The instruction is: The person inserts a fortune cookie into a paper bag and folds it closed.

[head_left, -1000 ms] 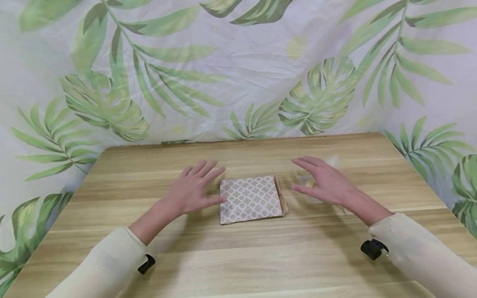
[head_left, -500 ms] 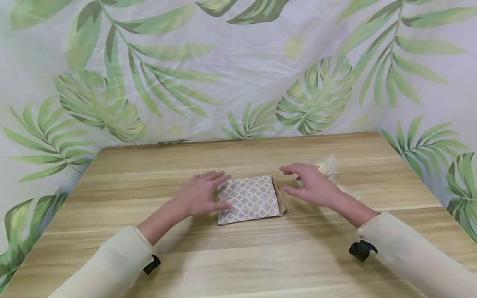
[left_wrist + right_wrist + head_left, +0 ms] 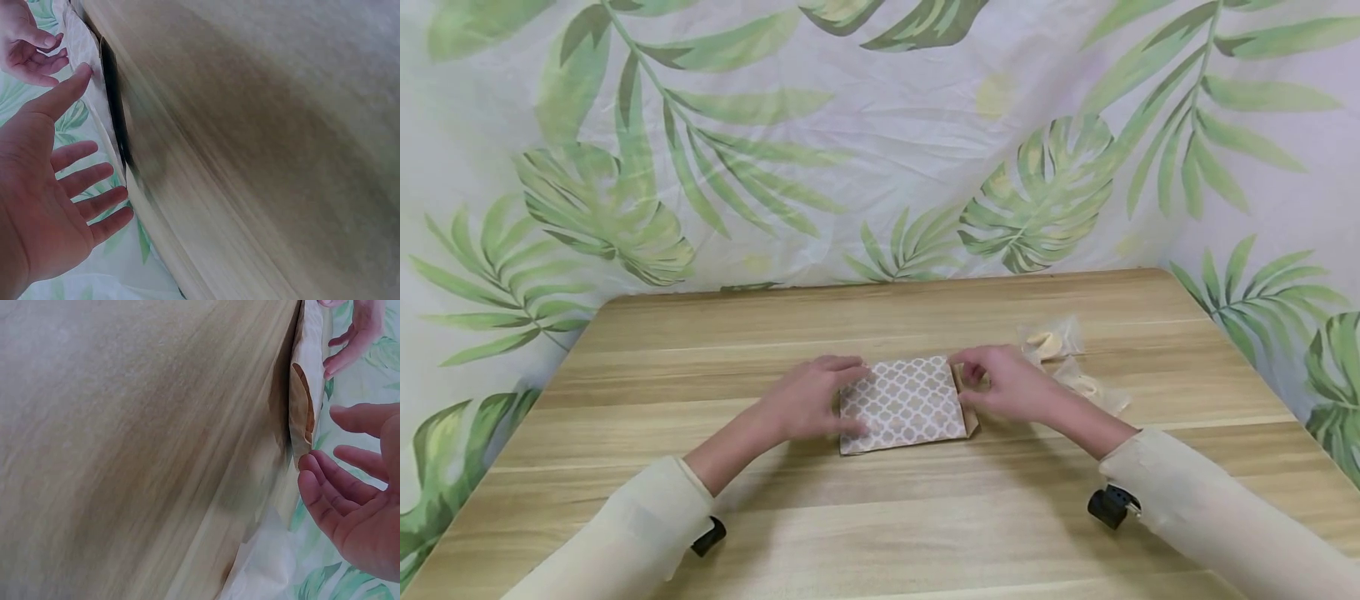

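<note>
A flat paper bag with a beige and white lattice pattern lies on the table, its brown folded opening facing right. My left hand hovers at the bag's left edge, thumb and fingers spread; in the left wrist view its palm shows and nothing is held. By the opening is my right hand, fingers loosely bent. The right wrist view puts its fingertips at the corner of the bag's mouth, seemingly touching it, with the thumb apart.
Two fortune cookies in clear wrappers, one farther back and one nearer, lie right of the bag beyond my right hand. The wooden table ends at a leaf-printed cloth behind.
My right hand has come left and in to the bag's opening, uncovering the wrapped cookies. My left hand has shifted slightly right over the bag's left edge. The bag lies where it was.
</note>
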### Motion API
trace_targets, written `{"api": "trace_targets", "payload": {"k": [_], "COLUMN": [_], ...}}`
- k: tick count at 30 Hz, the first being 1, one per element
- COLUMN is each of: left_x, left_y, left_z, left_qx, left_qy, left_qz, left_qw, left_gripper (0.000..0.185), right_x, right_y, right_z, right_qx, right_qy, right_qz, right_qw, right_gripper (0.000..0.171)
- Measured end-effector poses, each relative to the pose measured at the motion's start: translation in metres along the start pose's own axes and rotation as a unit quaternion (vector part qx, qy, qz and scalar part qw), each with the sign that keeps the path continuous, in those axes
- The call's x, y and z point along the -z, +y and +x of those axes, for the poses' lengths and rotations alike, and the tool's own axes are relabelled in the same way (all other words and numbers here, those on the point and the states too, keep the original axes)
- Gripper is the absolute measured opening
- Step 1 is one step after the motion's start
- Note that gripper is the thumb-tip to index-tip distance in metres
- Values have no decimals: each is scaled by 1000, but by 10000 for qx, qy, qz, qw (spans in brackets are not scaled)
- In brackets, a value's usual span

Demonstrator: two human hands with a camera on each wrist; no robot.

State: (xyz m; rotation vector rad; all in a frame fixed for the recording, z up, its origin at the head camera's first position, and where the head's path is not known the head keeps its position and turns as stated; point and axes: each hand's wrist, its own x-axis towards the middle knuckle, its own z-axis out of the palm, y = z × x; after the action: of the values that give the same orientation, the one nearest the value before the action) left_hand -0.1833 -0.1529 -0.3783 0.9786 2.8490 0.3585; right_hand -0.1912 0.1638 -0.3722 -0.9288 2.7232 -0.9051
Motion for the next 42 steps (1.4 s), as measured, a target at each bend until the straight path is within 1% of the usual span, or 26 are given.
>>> {"api": "trace_targets", "payload": {"k": [6, 11, 16, 22, 24, 28, 34, 36, 39, 42], "left_x": [-2, -2, -3, -4, -4, -5, -3, -2, -1, -2], "left_y": [-1, -3, -4, -4, -4, -5, -3, -2, 0, 2], "left_z": [-1, -2, -3, -3, -3, -3, -1, 0, 3, 5], "left_qx": [-85, -149, -158, -138, -165, -199, -188, -175, -241, -247], "left_qy": [-57, -73, -94, -158, -150, -127, -162, -167, -139, -202], "left_qz": [-13, 22, 78, 96, 101, 77, 151, 148, 147, 43], "left_qw": [9999, 9999, 9998, 9997, 9997, 9997, 9996, 9996, 9995, 9995], "left_gripper": [78, 79, 79, 80, 80, 79, 78, 77, 76, 77], "right_x": [-6, -9, -11, -12, -12, -12, -13, -13, -13, -14], "right_y": [2, 5, 7, 10, 10, 11, 11, 11, 11, 12], "right_z": [3, 5, 4, 3, 2, 2, 2, 3, 4, 4], "right_qx": [62, 77, 112, 216, 194, 33, -198, -156, -18, 94], "right_qy": [-124, -324, -348, -325, -356, -391, -362, -330, -277, -252], "right_qz": [-102, 89, 148, -76, -222, -470, -640, -705, -786, -830], "right_qw": [9999, 9994, 9992, 9992, 9989, 9981, 9971, 9968, 9965, 9962], "right_gripper": [39, 43, 42, 37, 38, 44, 53, 53, 49, 45]}}
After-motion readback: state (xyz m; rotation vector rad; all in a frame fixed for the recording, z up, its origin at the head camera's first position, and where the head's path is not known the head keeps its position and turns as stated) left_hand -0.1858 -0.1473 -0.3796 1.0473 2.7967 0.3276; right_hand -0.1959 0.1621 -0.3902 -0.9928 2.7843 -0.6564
